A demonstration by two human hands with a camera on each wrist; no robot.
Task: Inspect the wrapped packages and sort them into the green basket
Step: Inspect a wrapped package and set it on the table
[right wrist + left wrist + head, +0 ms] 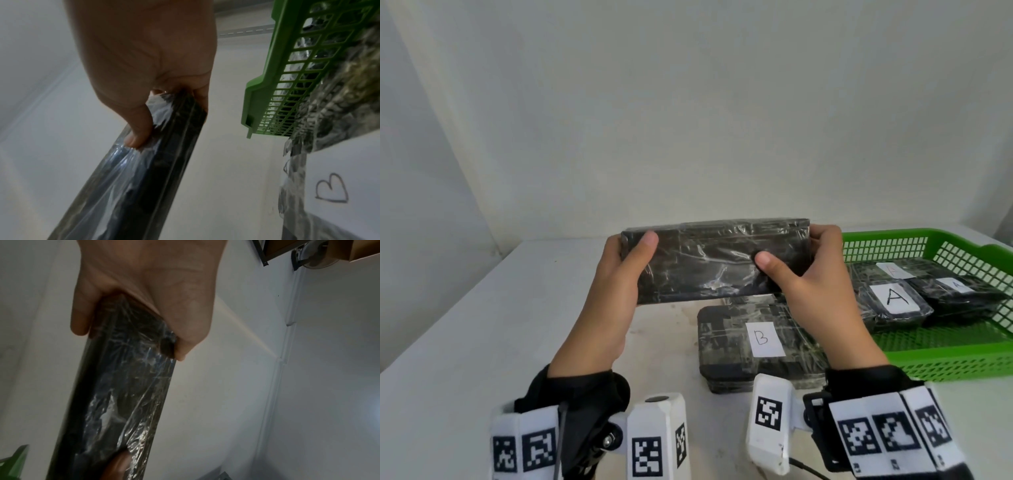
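Observation:
I hold a black package wrapped in clear film [714, 262] up above the table, its plain side towards me and no label showing. My left hand [625, 260] grips its left end, thumb on the near face. My right hand [796, 262] grips its right end the same way. The left wrist view shows the package [123, 394] held edge-on in my left hand [131, 318]; the right wrist view shows it [148, 170] under my right hand's [148, 100] thumb. The green basket [941, 359] stands at the right and holds wrapped packages labelled A [893, 298].
A wrapped package labelled B [753, 346] lies on the white table [465, 325] just below the held one, beside the basket's left wall [273, 91]. A pale wall rises behind the table. The table's left half is bare.

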